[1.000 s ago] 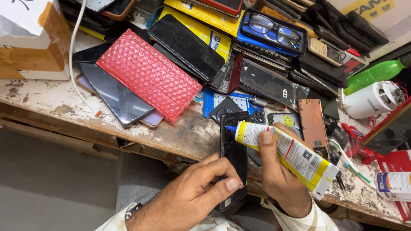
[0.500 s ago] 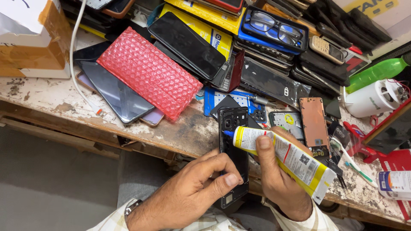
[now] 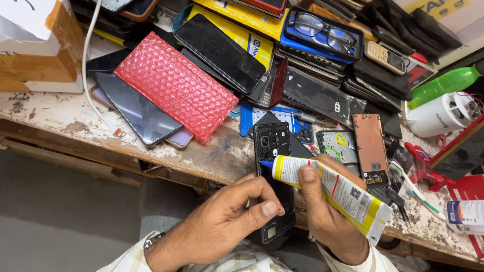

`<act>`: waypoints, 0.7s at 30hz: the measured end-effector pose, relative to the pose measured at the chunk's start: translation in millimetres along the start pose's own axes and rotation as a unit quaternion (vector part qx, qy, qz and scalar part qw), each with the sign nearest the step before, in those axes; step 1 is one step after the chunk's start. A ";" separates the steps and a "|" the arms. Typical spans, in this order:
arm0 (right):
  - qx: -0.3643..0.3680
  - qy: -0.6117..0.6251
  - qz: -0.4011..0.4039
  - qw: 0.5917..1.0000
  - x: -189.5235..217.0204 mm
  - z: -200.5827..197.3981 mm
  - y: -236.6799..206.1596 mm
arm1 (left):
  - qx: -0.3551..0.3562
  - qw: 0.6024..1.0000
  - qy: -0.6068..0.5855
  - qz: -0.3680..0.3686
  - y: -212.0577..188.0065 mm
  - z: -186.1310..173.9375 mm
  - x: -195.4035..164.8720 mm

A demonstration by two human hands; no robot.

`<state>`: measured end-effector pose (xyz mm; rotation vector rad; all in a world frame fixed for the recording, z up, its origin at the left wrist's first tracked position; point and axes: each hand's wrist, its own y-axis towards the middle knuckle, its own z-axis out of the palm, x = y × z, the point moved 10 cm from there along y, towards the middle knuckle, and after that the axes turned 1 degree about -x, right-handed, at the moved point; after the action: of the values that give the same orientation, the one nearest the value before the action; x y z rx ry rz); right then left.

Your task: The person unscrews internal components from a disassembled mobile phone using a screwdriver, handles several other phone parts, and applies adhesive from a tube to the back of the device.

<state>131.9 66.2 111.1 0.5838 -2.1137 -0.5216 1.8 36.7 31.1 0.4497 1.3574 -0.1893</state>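
Head view showed a black phone frame held at the front edge of a worn workbench, its camera end lying over the bench and its lower end hanging past the edge. It was pinched along its long sides by the left hand, thumb and fingers closed on the edges. A yellow-and-white glue tube was gripped by the right hand, thumb pressed on its body, the blue nozzle set against the frame's left rim just below the camera cutout. The frame was judged light, thin and stiff but easily flexed or cracked, so best taken by its side rails, not its face. The tube was judged soft and squeezable, best held mid-body. A red bubble-wrap pouch, spectacles and stacked phones lay behind.
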 end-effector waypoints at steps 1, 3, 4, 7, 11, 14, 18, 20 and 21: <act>0.019 0.000 0.021 1.000 -4.1 1.5 0.4 | 0.000 1.000 0.004 -0.011 -0.3 0.0 2.2; 0.057 0.001 0.061 0.997 -12.1 4.9 0.0 | 0.002 1.000 0.004 -0.018 -0.4 0.0 4.0; 0.060 0.000 0.065 0.996 -13.0 4.4 -0.5 | 0.003 1.000 -0.002 -0.016 -0.4 0.1 3.9; 0.063 -0.002 0.066 0.996 -14.3 3.0 -2.4 | 0.007 1.000 -0.024 -0.010 -0.9 0.9 5.1; 0.071 -0.003 0.068 0.995 -17.9 2.6 -6.4 | 0.018 0.995 -0.092 -0.021 -3.2 3.4 12.8; 0.041 0.012 0.080 0.996 -24.4 -1.0 -12.0 | 0.036 0.988 -0.147 -0.016 -4.3 6.4 16.2; -0.068 0.103 0.167 0.978 -49.5 -11.8 -28.0 | 0.052 0.976 -0.209 -0.025 -5.8 9.1 21.9; -0.071 0.142 0.198 0.967 -59.0 -10.3 -34.2 | 0.056 0.971 -0.232 -0.025 -6.2 9.9 23.1; -0.071 0.161 0.213 0.961 -63.2 -10.3 -36.5 | 0.059 0.973 -0.221 -0.013 -6.4 9.6 21.3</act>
<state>181.3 71.7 56.7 0.1104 -1.7992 -0.3050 12.4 29.7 10.5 0.4567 0.9168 -0.3704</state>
